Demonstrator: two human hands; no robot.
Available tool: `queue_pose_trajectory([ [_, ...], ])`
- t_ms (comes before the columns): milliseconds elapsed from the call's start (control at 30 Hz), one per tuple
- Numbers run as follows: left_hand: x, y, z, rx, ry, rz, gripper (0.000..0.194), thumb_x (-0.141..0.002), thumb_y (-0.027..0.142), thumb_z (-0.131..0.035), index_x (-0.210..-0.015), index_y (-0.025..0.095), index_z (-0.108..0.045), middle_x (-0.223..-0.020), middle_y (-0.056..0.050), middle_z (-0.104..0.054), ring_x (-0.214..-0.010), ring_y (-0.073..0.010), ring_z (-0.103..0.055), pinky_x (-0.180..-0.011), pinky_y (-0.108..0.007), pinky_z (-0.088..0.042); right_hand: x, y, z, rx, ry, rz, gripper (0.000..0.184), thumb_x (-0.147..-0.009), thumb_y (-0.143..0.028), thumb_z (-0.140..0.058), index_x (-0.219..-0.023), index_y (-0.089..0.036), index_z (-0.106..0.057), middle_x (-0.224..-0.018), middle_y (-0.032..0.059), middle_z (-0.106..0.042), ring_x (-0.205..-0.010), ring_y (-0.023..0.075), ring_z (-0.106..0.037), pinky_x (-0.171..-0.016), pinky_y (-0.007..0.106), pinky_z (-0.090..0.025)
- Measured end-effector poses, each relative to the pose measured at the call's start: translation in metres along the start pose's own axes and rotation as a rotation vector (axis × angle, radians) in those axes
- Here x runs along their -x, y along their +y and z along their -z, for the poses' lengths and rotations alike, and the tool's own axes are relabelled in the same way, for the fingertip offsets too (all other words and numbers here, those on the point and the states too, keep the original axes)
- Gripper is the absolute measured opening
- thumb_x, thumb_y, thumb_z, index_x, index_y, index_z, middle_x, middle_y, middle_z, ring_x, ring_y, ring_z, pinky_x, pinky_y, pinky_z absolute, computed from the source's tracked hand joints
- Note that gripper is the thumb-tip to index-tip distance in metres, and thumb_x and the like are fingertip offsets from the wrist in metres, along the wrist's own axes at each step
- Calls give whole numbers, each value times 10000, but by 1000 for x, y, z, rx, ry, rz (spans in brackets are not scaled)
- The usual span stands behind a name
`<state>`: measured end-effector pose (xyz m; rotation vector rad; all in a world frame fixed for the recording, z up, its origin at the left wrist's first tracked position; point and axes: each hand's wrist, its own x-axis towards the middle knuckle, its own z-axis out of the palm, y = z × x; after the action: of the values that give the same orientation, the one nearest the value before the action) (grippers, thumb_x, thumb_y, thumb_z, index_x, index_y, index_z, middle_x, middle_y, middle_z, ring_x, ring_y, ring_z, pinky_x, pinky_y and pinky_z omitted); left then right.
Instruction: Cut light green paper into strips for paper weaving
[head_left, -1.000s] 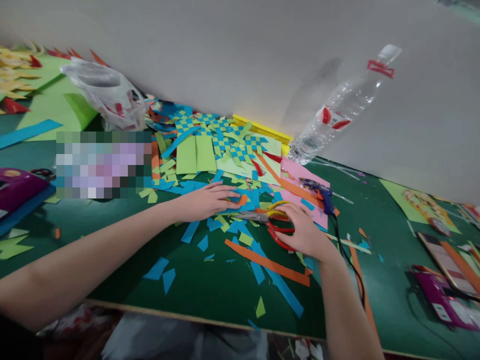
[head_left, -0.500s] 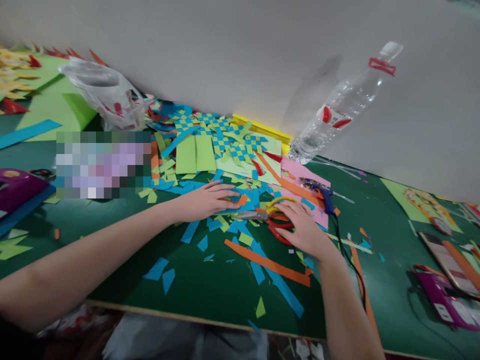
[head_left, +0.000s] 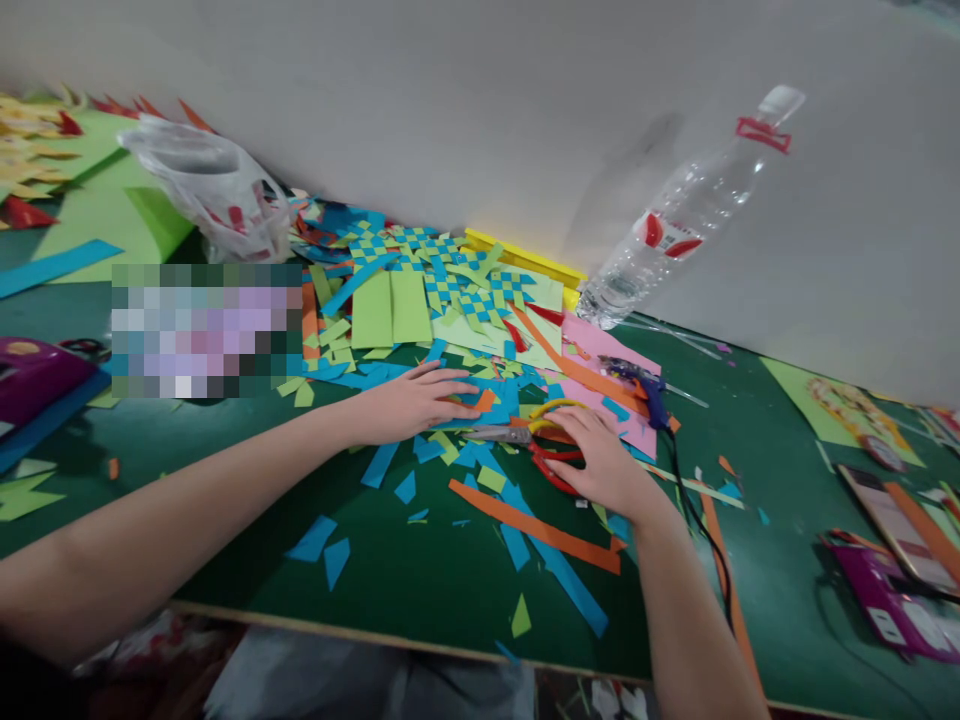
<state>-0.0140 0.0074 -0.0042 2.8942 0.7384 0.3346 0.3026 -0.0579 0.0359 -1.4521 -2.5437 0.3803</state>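
My left hand [head_left: 425,402] lies flat with fingers stretched over blue paper strips [head_left: 501,400] and a small orange piece [head_left: 486,401]. My right hand [head_left: 600,455] grips the scissors [head_left: 514,435] by their yellow and red handles. Their blades point left, toward the fingertips of my left hand, low over the scraps. Part of the handles is hidden under my right fingers. Close below lie a long orange strip [head_left: 536,525] and a blue strip [head_left: 570,585]. Woven blue and green paper pieces [head_left: 480,285] and folded green paper [head_left: 391,308] are behind my hands.
A clear plastic bottle [head_left: 686,210] stands by the wall at the back right. A blue glue gun [head_left: 652,400] with a black cable rests on pink paper [head_left: 637,435]. At the right are a phone [head_left: 896,525] and a purple device [head_left: 885,590]. A plastic bag [head_left: 217,190] sits back left.
My right hand and the scissors have shifted slightly to the left, toward my left hand. My left hand has stayed in place.
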Motion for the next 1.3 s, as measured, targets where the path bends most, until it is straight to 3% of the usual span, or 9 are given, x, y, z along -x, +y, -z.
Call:
queue_pose_trajectory([
  [367, -5, 5, 1, -55, 1, 11, 461, -943, 148, -470, -1366, 330, -480, -1459, -15, -459, -1423, -202, -293, -1205, -446, -92, 0, -3, -1, -6, 41, -8, 399, -836, -364, -623, -1206, -254, -521, -1253, 95, -588, -1216, 285, -513, -1055, 515, -343],
  [467, -11, 8, 1, -60, 50, 40, 430, -971, 210, -445, -1383, 333, -463, -1436, -12, -488, -1397, -196, -338, -1204, -447, -103, 0, 0, -1, 8, 55, -11, 406, -831, -375, -622, -1205, -253, -521, -1249, 97, -592, -1204, 292, -522, -1052, 525, -333],
  [667, -13, 9, 7, -13, 184, 63, 322, -999, 283, -399, -1261, 274, -585, -1320, -11, -600, -1307, -177, -451, -1175, -409, -214, 3, 3, 2, 32, 76, -30, 405, -839, -410, -606, -1204, -254, -527, -1243, 96, -601, -1198, 295, -530, -1048, 522, -328],
  [900, -6, 0, 7, 8, 43, -34, 350, -988, 237, -410, -1304, 295, -549, -1382, -30, -538, -1368, -202, -372, -1169, -442, -217, 3, 3, 2, 18, 51, -29, 397, -841, -403, -602, -1198, -251, -519, -1255, 96, -593, -1215, 290, -516, -1057, 520, -312],
  [1300, -5, 1, 4, -14, 1, -11, 380, -953, 176, -469, -1298, 314, -551, -1418, -22, -501, -1401, -211, -318, -1194, -455, -152, 0, 3, -2, 52, 33, -17, 407, -851, -374, -610, -1227, -254, -510, -1299, 94, -573, -1235, 293, -501, -1055, 524, -322],
])
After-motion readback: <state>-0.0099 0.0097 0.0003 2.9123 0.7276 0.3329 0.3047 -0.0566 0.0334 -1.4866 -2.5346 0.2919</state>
